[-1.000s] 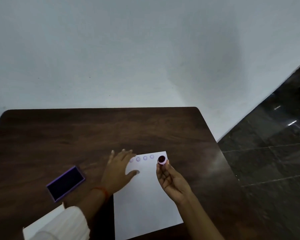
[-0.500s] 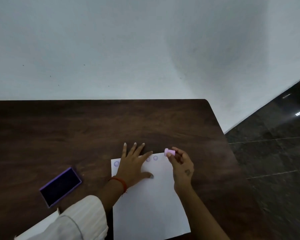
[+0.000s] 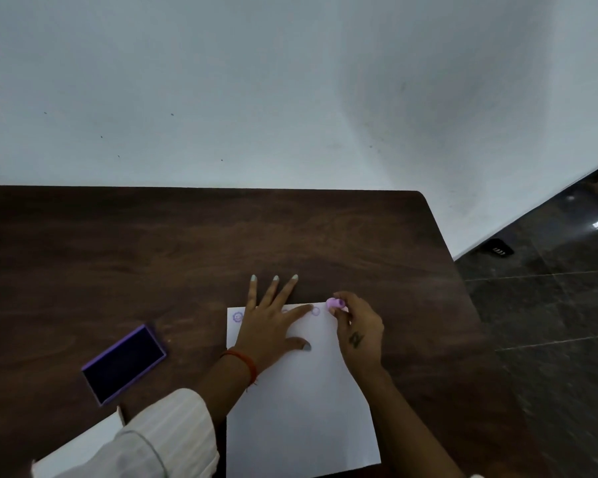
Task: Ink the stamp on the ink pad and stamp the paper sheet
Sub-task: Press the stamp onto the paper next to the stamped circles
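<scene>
No words or numbers can be read — only a dark tattoo-like mark on the back of the right hand (image 3: pixel 359 334), perhaps a letter, too blurred to tell.

I see a white ribbed sleeve (image 3: pixel 168 427) on my left arm, a red thread band (image 3: pixel 242 362) at that wrist, pale painted nails, a dark mark on my right hand (image 3: pixel 358 334)

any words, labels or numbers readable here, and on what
None can be read.
Stamped marks along the far edge of the paper sheet: round purple pictures, no letters that I can make out.
Dark mark on the back of the right hand: too blurred to read.
Ink pad: no label visible.
</scene>
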The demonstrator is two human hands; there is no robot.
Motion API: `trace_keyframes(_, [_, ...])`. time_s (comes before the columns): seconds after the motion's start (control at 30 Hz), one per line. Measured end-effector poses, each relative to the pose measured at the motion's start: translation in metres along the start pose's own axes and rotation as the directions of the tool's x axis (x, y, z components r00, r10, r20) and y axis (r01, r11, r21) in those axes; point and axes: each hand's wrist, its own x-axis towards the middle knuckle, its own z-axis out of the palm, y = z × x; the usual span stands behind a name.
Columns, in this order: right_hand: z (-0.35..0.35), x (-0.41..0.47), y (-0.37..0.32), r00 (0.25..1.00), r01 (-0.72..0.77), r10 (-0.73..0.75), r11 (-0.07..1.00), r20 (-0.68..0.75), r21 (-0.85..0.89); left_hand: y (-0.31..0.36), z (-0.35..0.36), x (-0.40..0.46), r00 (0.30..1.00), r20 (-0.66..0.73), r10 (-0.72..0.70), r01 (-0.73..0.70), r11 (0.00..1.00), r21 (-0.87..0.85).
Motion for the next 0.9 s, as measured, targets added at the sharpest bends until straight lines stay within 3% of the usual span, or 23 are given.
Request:
trace_keyframes(0.13, [0.0,0.0,0.002,0.993,0.114,-0.113,0.99,0.016,-0.088,0.0,-0.001,0.001,1.0,0.02,-0.013,0.013,1.0,0.007])
trace_keyframes(0.43, [0.0,0.002,0.003,0.986,0.148,-0.133,0.975,0.097,-0.167,0.002,-0.002,0.001,0.998,0.048,-0.037,0.037,0.999,0.0])
trace_keyframes(0.9, [-0.004,0.013,0.0,0.938,0.318,-0.232,0.869,0.257,-0.378,0.001,0.001,0.002,0.998,0.041,-0.053,0.054,0.998,-0.025])
